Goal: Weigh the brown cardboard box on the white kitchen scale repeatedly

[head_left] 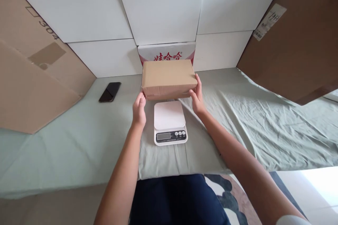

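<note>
A closed brown cardboard box [169, 74] is held between my two hands, just beyond a white digital kitchen scale [170, 116]. My left hand [139, 110] grips the box's near left corner, thumb up and fingers partly hidden behind it. At the right end, my right hand [197, 95] clasps the box with the thumb on its front face and fingers along the side. The scale's plate bears nothing, and its display looks blank. Whether the box's underside touches the cloth cannot be made out.
A dark smartphone [110, 92] lies on the green cloth [105, 140] to the left. White panels [161, 7] and a white carton with red characters [169, 51] stand behind. Large cardboard sheets flank the table, one on the left [34, 70] and one on the right [298, 45].
</note>
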